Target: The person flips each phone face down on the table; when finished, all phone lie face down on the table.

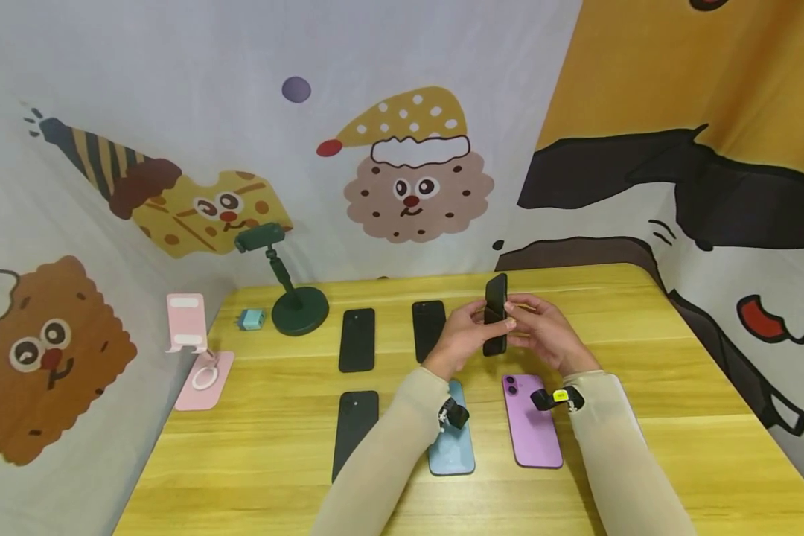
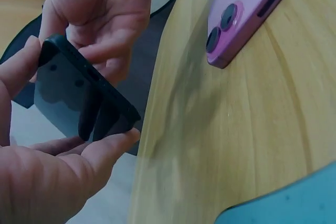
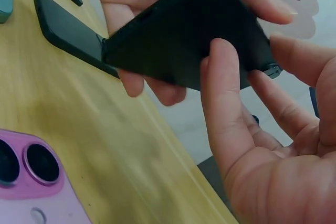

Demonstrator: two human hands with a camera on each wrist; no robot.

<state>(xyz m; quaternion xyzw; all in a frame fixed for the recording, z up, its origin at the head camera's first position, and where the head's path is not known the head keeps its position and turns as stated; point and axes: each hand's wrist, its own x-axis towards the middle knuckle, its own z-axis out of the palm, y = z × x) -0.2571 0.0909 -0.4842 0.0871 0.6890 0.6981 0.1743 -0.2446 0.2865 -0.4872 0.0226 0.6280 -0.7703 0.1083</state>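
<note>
A black smartphone (image 1: 496,292) is held on edge above the back right of the table, between both hands. The left hand (image 1: 457,339) grips it from the left, its thumb lying across the phone's near edge. From the other side the right hand (image 1: 548,333) holds it, with fingertips on the face and edge. In the left wrist view the phone's glossy face (image 2: 65,95) carries reflections of fingers. The right wrist view shows its other, dark face (image 3: 173,40), with a fingertip pressed on it. Below the hands lie a purple phone (image 1: 534,432) and a light blue phone (image 1: 452,454).
Black phones lie at the back (image 1: 357,340), beside the left hand (image 1: 429,327) and partly under the left sleeve (image 1: 355,428). A green stand (image 1: 300,311), a blue charger plug (image 1: 251,319) and a pink stand (image 1: 204,380) occupy the left. A printed curtain (image 1: 308,179) hangs behind the table.
</note>
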